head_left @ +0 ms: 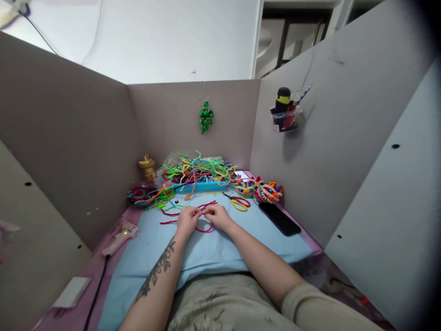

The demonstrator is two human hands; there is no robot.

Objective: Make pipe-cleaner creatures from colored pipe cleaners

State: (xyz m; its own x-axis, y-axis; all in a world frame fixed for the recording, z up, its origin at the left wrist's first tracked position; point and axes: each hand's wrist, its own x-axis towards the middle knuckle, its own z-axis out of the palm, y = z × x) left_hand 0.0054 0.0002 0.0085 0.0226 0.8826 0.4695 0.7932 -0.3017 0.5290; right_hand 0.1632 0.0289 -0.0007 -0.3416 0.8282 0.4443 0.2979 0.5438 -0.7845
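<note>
My left hand (188,220) and my right hand (218,217) meet at the middle of the blue cloth, fingertips pinched close together. Between them runs a red pipe cleaner (206,230), its lower part curving in a loop below the fingers. Both hands appear closed on it, though the exact spot they grip is hidden by the fingers. More red pipe cleaners (168,213) lie just behind and left of my left hand, beside a thin green one (179,206). Scissors (240,202) with red and yellow handles rest behind my right hand.
A blue tray (217,186) heaped with colourful pipe cleaners stands at the back. Braided rings (269,193) and a black phone (279,219) lie right. A glue gun (120,240) with a cable and a white box (72,292) sit left. Grey panels (193,105) enclose the table.
</note>
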